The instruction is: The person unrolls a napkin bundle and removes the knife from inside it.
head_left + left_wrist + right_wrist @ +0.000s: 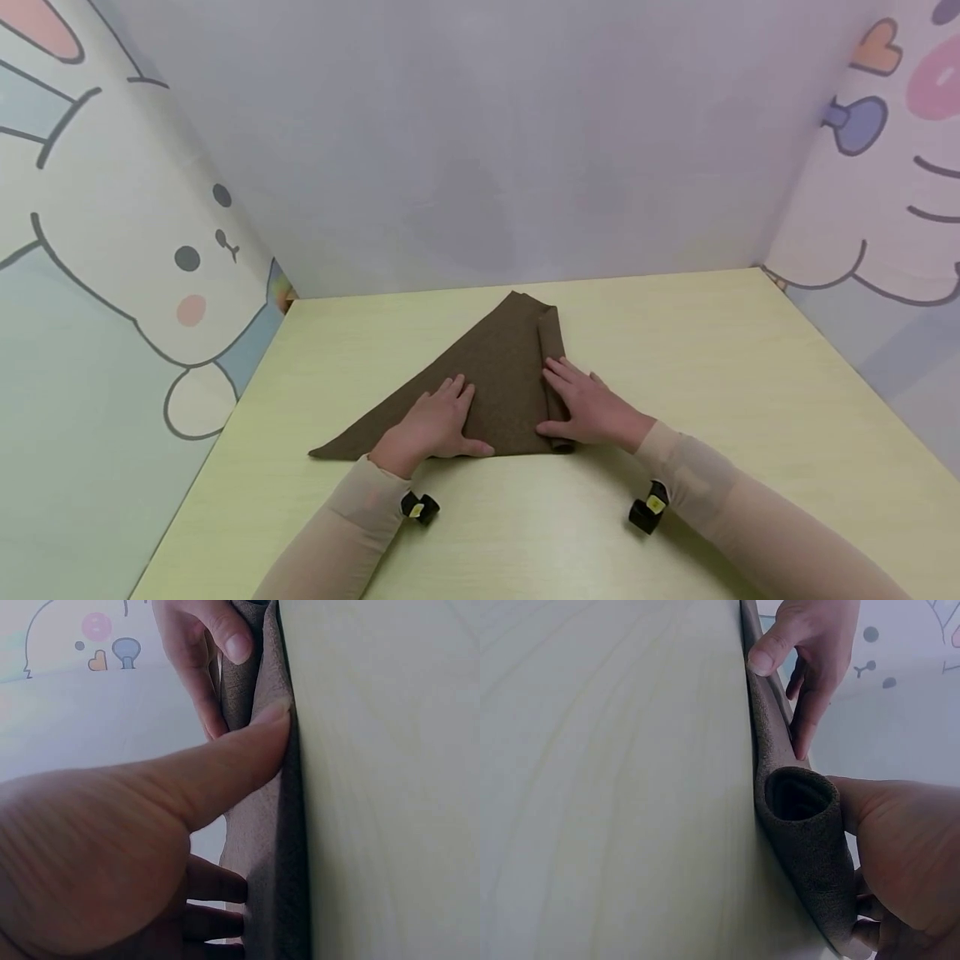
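Observation:
A brown cloth (495, 367) lies on the table as a triangle, its long point toward the left. Along its right side the cloth is turned into a roll (802, 840), whose hollow end shows in the right wrist view. My left hand (435, 421) rests on the middle of the cloth, fingers spread and thumb near the front edge. The right hand (588, 408) lies over the roll from the right, its fingertips and thumb reaching past it onto the flat cloth. Part of the roll is hidden under that hand.
The pale wooden table (750, 400) extends around the cloth on all sides. A plain wall (480, 150) stands behind it, and walls with cartoon drawings flank it left and right. Each wrist carries a small black camera (647, 508).

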Demonstrator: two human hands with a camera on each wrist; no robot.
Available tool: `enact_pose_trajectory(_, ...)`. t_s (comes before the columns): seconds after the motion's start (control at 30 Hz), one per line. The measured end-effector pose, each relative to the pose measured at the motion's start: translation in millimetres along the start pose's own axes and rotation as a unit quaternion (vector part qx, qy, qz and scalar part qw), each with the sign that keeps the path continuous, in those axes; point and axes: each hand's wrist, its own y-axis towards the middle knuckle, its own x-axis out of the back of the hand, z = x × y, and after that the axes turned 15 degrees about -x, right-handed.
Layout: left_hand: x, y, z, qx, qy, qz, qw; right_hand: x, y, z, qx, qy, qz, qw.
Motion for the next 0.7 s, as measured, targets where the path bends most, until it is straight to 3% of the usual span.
enact_pose_trajectory(0.7, 1.7, -0.3, -2.0, 0.0, 0.003, -0.003, 1.0, 5.1, -6.3, -6.2, -0.01, 0.009, -0.002, 1.0)
